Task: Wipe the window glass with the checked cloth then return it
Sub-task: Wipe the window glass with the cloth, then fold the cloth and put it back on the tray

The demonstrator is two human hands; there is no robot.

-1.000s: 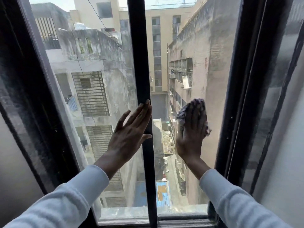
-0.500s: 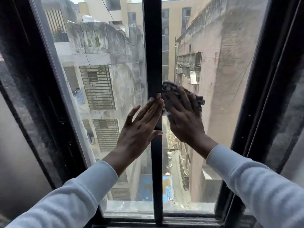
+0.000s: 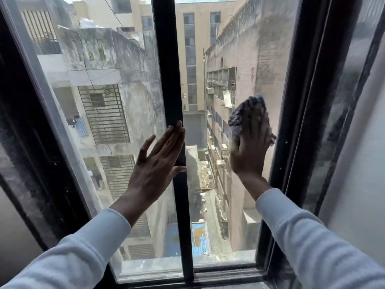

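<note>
The window glass has two panes split by a black centre bar. My right hand presses the blue-and-white checked cloth flat against the right pane, near its right frame; the cloth bunches out above and left of my fingers. My left hand lies flat with fingers spread on the left pane, fingertips touching the centre bar. It holds nothing.
Black window frames stand at the left and right. A dusty sill runs along the bottom. A grey wall is at the far right. Buildings and an alley show through the glass.
My right hand has swept the cloth from beside the centre bar across to the right side of the right pane. My left hand stays flat on the left pane.
</note>
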